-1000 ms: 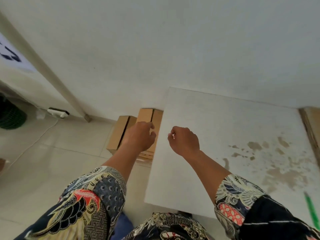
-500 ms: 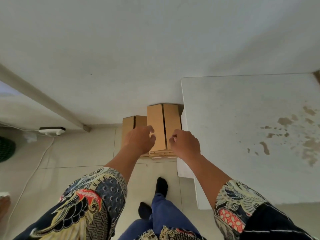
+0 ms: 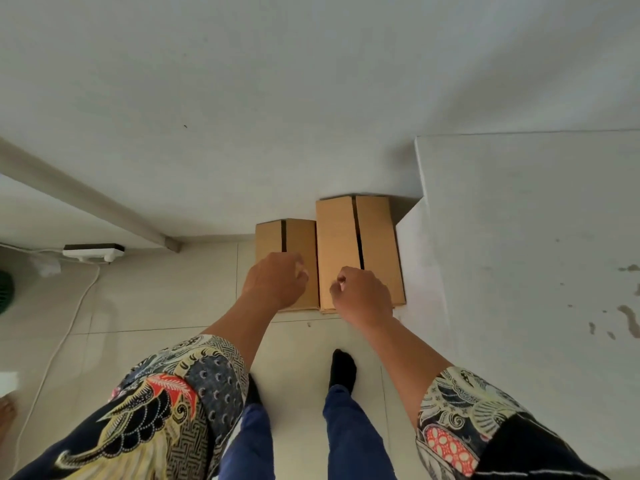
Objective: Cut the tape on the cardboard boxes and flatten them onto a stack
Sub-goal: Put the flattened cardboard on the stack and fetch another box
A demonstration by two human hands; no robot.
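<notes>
Item: two piles of flattened cardboard on the floor (image 3: 145, 306), against the foot of the wall (image 3: 242, 116); taller stack (image 3: 349, 237) at the right, in the corner where the wall meets the white table (image 3: 519, 237), its right edge just beside the table's side; shorter stack (image 3: 298, 237) touching it on the left; each top sheet shows a dark slit between two flaps; no tape visible at this range.

Left hand (image 3: 275, 284): held over the near end of the shorter stack, fingers curled under, nothing seen in it; contact with the cardboard cannot be told.

Right hand (image 3: 362, 296): held over the near edge of the taller stack, fingers curled into a loose fist; something small and pale shows at the knuckles, too small to name; whether it holds anything cannot be told.

Change: a second ago both hands hung by the table's near corner with the piles half hidden behind it; the view now looks squarely down on the piles, both feet (image 3: 343, 368) on the tiles before them, hands nearer the cardboard.

Judgement: the person has turned from the table to the piles; likely placing or squaring a flattened piece, or reaching for one; no uncut box in view.

Also present: power strip (image 3: 93, 252) with cord at the wall's left foot.
</notes>
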